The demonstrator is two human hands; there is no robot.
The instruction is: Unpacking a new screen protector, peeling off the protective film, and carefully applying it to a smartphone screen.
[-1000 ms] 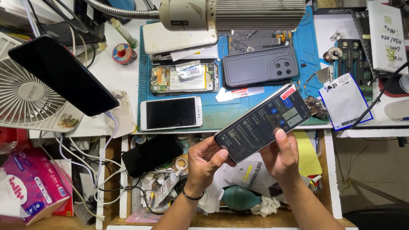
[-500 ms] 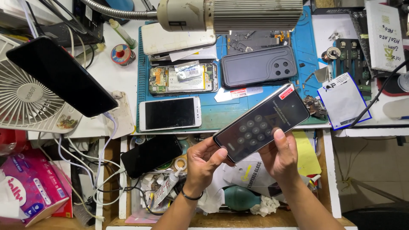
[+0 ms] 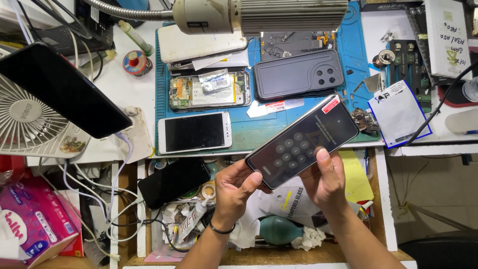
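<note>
Nearest the camera, an open drawer (image 3: 383, 199) holds clutter: a teal rubber blower (image 3: 280, 230), a glue tube (image 3: 190, 222), a black phone (image 3: 173, 182) lying face up, and a packet of tempered glass.

Just above it, both hands carry a dark smartphone (image 3: 302, 141), tilted, its screen lit with a round-keyed number pad. The left hand (image 3: 238, 191) pinches the near left corner, fingers closed on the edge; the right hand (image 3: 324, 182) cradles the near right side with its grip closed on the phone, thumb resting on the glass. The phone looks light and stiff, but slick and breakable (glass front, thin frame), so it is best held by its long edges, not by the face.

Farther off, on the desk, a blue work mat (image 3: 251, 133) carries a white phone (image 3: 194, 132), an opened phone (image 3: 209, 91) showing its board, and a dark back cover (image 3: 298, 76) with camera holes.

Left, a white fan (image 3: 26, 124) sits under a leaning black phone (image 3: 62, 89). At the far edge a lamp head (image 3: 264, 15) hangs over the mat.
</note>
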